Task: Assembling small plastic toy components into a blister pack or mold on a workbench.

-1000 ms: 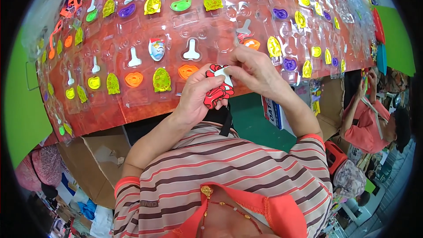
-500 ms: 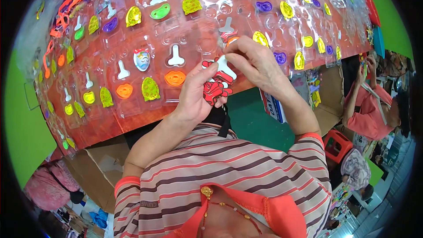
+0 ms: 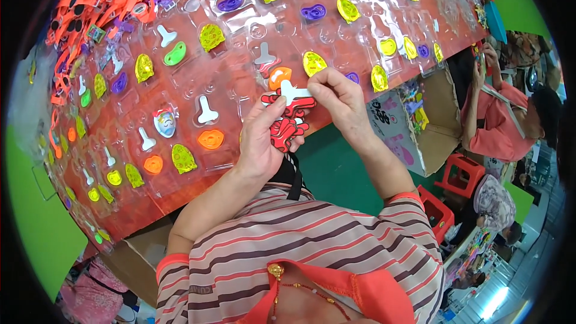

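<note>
My left hand (image 3: 261, 141) grips a bunch of red flat toy pieces (image 3: 288, 126) at the near edge of the red table (image 3: 312, 42). My right hand (image 3: 336, 99) pinches a small white key-shaped piece (image 3: 292, 92) just above the red bunch, touching it. Both hands hover over clear plastic blister trays (image 3: 198, 114) that hold white key shapes, orange, yellow, green and purple pieces. A white piece (image 3: 206, 110) and an orange piece (image 3: 211, 139) lie in the tray left of my left hand.
A heap of orange strapped items (image 3: 102, 0) lies at the table's far left. An open cardboard box (image 3: 414, 120) with colourful toys stands right of the table, red stools (image 3: 456, 174) beside it. Another person in a pink top (image 3: 504, 120) sits at the right. Green floor surrounds the table.
The view has shifted, so the table and trays sit lower and further right. My right hand still pinches the white piece; both hands stay together over the red bunch.
</note>
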Available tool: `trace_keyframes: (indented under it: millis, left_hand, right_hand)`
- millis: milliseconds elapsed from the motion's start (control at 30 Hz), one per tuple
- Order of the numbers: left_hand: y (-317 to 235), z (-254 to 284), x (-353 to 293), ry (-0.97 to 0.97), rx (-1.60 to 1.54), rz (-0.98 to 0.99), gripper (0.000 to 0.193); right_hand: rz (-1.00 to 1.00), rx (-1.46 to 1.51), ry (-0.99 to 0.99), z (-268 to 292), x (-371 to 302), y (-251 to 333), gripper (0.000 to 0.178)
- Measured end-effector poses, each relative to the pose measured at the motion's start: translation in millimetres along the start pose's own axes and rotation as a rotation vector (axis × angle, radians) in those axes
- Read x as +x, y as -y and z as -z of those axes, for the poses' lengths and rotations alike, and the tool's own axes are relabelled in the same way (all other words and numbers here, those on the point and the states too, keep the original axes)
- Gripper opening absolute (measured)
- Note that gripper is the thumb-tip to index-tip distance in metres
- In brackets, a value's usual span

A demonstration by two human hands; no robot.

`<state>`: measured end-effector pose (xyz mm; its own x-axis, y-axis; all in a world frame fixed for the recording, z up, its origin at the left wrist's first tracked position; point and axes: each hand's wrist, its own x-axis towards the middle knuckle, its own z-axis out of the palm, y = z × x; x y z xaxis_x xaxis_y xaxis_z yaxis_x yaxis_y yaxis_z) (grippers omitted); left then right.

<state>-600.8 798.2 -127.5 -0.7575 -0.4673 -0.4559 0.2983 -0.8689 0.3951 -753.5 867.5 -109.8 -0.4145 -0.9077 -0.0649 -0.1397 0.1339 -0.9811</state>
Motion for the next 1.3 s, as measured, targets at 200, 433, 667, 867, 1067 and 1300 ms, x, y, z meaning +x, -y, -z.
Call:
trace_keyframes:
  millis: [200, 433, 667, 867, 1067, 1300]
  left_hand:
    - [1, -9, 5, -0.017, -0.014, 0.053, 0.022]
    - [4, -2, 11, 0.055, -0.049, 0.132, 0.021]
    - [-3, -1, 9, 0.045, -0.073, 0.172, 0.017]
    - [-1, -1, 15, 0.135, -0.072, 0.184, 0.028]
    - [-5, -2, 11, 0.106, -0.065, 0.162, 0.025]
    - [-5, -11, 14, 0.098, -0.133, 0.121, 0.022]
  right_hand:
    - [-0.022, 0.047, -0.082, 10, 0, -1, 0.014]
    - [0.064, -0.088, -0.248, 25, 13, 4, 0.015]
    - [0.255, -0.975, -0.109, 106, 49, 9, 0.018]
    - [0.469, -1.25, 0.192, 99, 67, -4, 0.01]
    - [0.418, -0.935, 0.01, 65, 37, 22, 0.015]
    - [0.138, -0.441, 0.142, 24, 1, 18, 0.014]
